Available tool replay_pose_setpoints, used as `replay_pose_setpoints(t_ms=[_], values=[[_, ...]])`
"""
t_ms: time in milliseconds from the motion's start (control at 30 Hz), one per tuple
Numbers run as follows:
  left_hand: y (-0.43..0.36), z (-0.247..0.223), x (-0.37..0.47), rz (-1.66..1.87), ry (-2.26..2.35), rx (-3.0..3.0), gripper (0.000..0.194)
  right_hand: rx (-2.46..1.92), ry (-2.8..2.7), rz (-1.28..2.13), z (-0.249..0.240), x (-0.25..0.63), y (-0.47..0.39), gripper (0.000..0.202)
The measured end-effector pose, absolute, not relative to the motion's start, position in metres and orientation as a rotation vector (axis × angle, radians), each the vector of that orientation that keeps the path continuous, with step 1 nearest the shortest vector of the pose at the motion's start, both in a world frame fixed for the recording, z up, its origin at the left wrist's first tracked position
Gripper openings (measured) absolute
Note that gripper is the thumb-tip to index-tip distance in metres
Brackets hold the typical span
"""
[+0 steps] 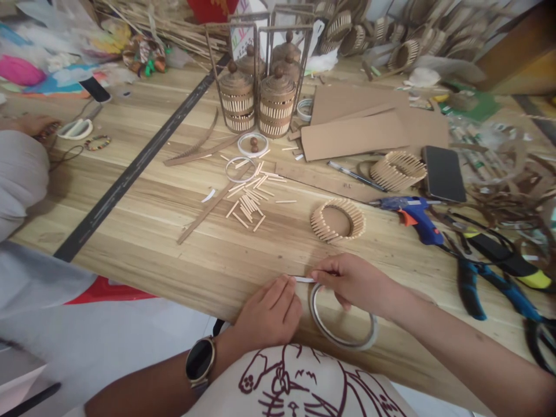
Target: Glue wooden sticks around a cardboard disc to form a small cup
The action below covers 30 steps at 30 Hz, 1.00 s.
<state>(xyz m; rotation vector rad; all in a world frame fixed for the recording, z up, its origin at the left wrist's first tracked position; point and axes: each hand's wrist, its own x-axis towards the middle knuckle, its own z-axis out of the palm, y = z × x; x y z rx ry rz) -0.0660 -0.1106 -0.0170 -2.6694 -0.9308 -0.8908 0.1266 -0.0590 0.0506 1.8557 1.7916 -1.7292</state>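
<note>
Near the table's front edge, a short white strip (304, 280) runs between my two hands. My left hand (273, 307), with a watch on its wrist, has its fingers pressed together on the strip's left end. The thumb and fingers of my right hand (343, 278) pinch the strip's right end. A roll of white tape (343, 343) hangs just below my right hand, at the table edge. Beyond my hands sits a round ring of small sticks (319, 223) with a brown base.
Loose sticks (249, 202) lie mid-table, near two white rings. A blue glue gun (419, 217), pliers (471, 289) and a phone (443, 172) are at the right. Lidded stick baskets (277, 107) stand behind. Another person's arm (21, 168) rests at the left.
</note>
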Motion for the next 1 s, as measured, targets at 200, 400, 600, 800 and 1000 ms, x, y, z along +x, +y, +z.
replay_pose_setpoints(t_ms=[200, 400, 600, 800, 1000], values=[[-0.107, -0.016, -0.063, -0.887, -0.924, -2.661, 0.013, 1.819, 2.007, -1.611, 0.053, 0.138, -0.062, 0.032], [-0.104, -0.014, -0.061, -0.87, -0.896, -2.666, 0.018, 1.821, 2.026, -1.47, 0.065, 0.163, -0.067, 0.036], [-0.1, -0.009, -0.06, -0.785, -0.867, -2.685, 0.023, 1.869, 2.048, -1.456, 0.058, 0.179, -0.07, 0.028], [-0.1, -0.011, -0.059, -0.757, -0.862, -2.696, 0.023, 1.867, 2.014, -1.311, 0.048, 0.183, -0.068, 0.025], [-0.1, -0.011, -0.058, -0.72, -0.85, -2.698, 0.025, 1.872, 2.093, -1.288, 0.046, 0.184, -0.068, 0.02]])
